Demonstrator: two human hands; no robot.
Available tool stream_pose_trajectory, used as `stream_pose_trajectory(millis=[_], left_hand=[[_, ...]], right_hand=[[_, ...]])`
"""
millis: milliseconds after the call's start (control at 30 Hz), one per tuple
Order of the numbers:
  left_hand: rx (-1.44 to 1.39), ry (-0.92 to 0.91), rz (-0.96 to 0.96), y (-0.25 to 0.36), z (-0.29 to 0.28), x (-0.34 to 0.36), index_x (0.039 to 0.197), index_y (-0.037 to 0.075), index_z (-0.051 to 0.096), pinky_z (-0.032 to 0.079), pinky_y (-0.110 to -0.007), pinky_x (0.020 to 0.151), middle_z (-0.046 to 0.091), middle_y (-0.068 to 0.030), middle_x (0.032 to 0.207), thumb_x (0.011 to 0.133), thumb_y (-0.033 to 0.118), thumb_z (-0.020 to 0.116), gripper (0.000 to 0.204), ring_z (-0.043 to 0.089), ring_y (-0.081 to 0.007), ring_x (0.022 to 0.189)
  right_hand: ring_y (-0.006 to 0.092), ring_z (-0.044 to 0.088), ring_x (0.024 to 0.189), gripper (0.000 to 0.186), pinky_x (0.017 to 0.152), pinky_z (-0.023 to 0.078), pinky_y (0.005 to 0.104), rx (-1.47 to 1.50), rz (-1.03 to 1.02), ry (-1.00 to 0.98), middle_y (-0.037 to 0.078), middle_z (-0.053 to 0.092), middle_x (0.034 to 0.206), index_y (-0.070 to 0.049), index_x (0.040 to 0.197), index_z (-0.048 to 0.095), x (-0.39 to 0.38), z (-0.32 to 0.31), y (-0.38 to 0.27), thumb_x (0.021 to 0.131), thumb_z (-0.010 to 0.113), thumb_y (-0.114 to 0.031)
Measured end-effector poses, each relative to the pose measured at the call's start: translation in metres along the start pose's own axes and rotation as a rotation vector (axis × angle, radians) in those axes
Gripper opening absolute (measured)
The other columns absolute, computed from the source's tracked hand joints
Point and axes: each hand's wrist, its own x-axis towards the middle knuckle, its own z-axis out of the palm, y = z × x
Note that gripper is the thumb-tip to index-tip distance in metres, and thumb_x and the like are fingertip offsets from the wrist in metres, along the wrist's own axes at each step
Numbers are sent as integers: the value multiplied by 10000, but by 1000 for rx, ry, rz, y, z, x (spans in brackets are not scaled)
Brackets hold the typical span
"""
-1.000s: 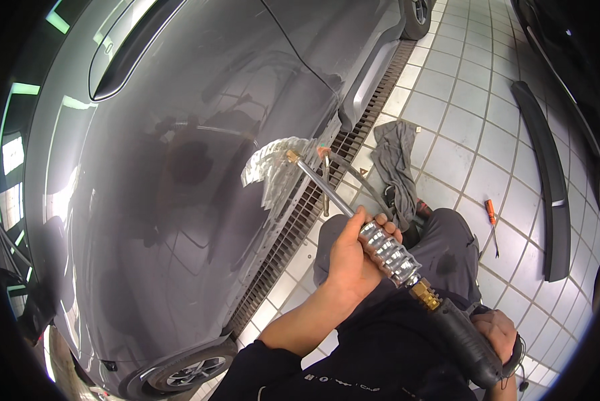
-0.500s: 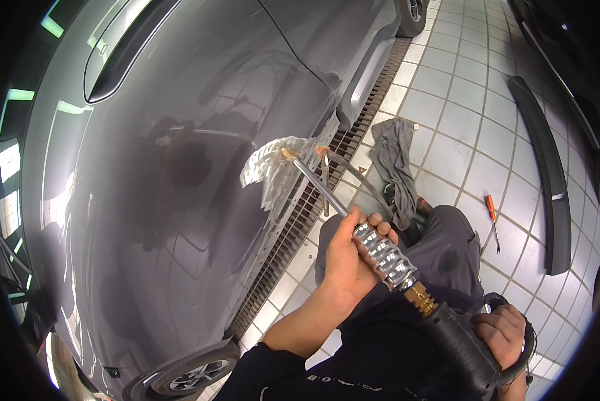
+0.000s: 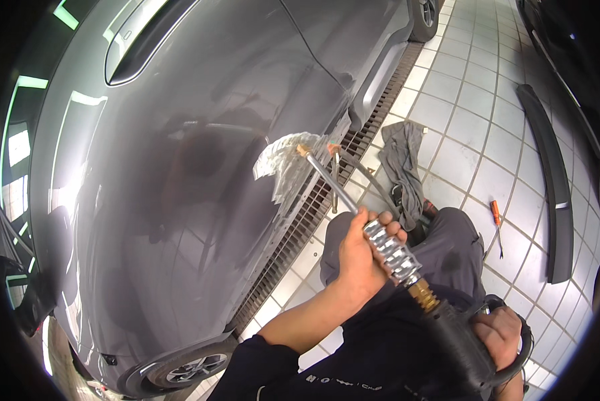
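Observation:
A slide-hammer dent puller (image 3: 328, 179) slants up and left from my lap, with a long metal rod, a ribbed chrome weight, a brass fitting and a black pistol-type body. My left hand (image 3: 365, 257) is wrapped round the ribbed chrome weight. At the black handle with its loop guard, my right hand (image 3: 500, 333) is closed; its fingers are partly hidden. The rod's copper-coloured tip (image 3: 303, 150) meets, or nearly meets, a shiny bare-metal patch (image 3: 276, 162) low on the grey car panel (image 3: 179, 174). Right beside the patch, a copper-coloured clamp (image 3: 334, 149) sits at the sill edge, with a cable by it.
Along the sill runs a slotted floor grate (image 3: 290, 252). A grey cloth (image 3: 401, 164) lies near my knees on the tiles (image 3: 447, 140). Further right are an orange-handled screwdriver (image 3: 496, 212) and a long black trim strip (image 3: 547, 174). A dark car edge (image 3: 567, 73) borders the far right.
The view has shifted slightly, so the car and floor sit a little further right. Both hands keep their grip on the dent puller, and its tip stays at the bare patch.

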Motion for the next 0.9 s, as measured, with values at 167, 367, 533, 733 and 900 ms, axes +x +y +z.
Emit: stream_pose_trajectory(millis=[167,367,533,733,900], left_hand=[[92,-114,-79,1,14,-2,969,96,502,505,-422,850,600,-84,945,991,345,494,250,599,-260,926],[66,-136,-126,2,20,-6,952,93,508,490,-427,903,589,-71,943,988,298,510,208,590,-245,958],[21,-159,-88,8,15,-10,924,92,506,512,-422,844,591,-66,902,977,276,540,195,604,-235,869],[47,-143,-45,16,10,-9,880,109,506,525,-426,770,595,-54,878,952,326,562,235,610,-262,826],[33,-155,-31,19,10,-12,876,107,497,532,-411,767,590,-53,880,951,319,569,236,600,-225,815]], right_hand=[[316,591,596,230,590,483,380,210,388,63,128,631,750,-13,822,607,-43,17,10,637,700,-115],[238,626,651,166,596,492,333,147,467,32,107,638,765,-27,812,587,-42,12,6,694,697,-68],[279,607,629,200,591,481,362,133,275,64,121,633,756,-30,828,576,-31,12,6,726,712,-137],[253,579,592,203,559,458,356,10,85,51,114,626,752,-11,802,595,-1,3,1,735,706,-166],[236,565,593,225,555,447,352,-65,29,18,99,630,764,-19,784,593,12,-5,-7,681,714,-180]])
